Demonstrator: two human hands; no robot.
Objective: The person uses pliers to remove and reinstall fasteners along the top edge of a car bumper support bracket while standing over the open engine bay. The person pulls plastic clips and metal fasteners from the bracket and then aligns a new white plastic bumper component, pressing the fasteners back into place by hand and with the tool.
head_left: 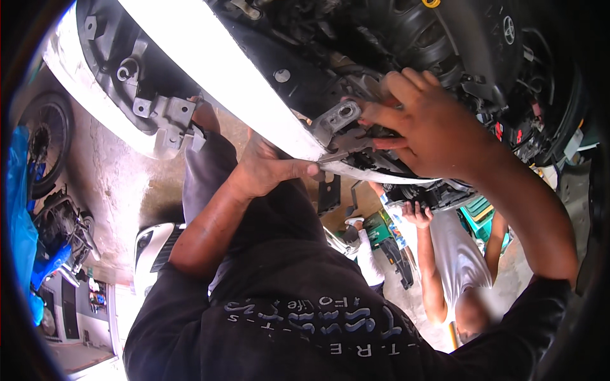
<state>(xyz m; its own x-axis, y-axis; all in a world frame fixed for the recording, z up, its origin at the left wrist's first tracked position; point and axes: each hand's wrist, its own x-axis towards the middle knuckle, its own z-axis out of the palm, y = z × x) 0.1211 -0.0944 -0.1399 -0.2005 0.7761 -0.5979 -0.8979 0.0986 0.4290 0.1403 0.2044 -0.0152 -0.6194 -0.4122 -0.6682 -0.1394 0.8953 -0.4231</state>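
Note:
My left hand (265,167) is closed on the edge of a long white car body panel (210,60), its thumb stretched along the rim and its fingers partly hidden behind the panel. Across from it, my right hand (424,127) is bent in among the parts at the panel's corner, its fingers curled. Reddish bits show at those fingertips, and a thin dark metal piece (343,154) runs from there toward my left thumb; what the fingers grip is unclear. Beside them sits a grey metal bracket (337,119) with a slotted hole.
An open engine bay (470,57) fills the upper right. Another metal bracket (168,117) juts out at upper left. Facing me, a person in a white shirt (460,254) has a hand (417,214) at the car's front. A motorcycle (60,225) and blue sheeting (19,209) stand far left.

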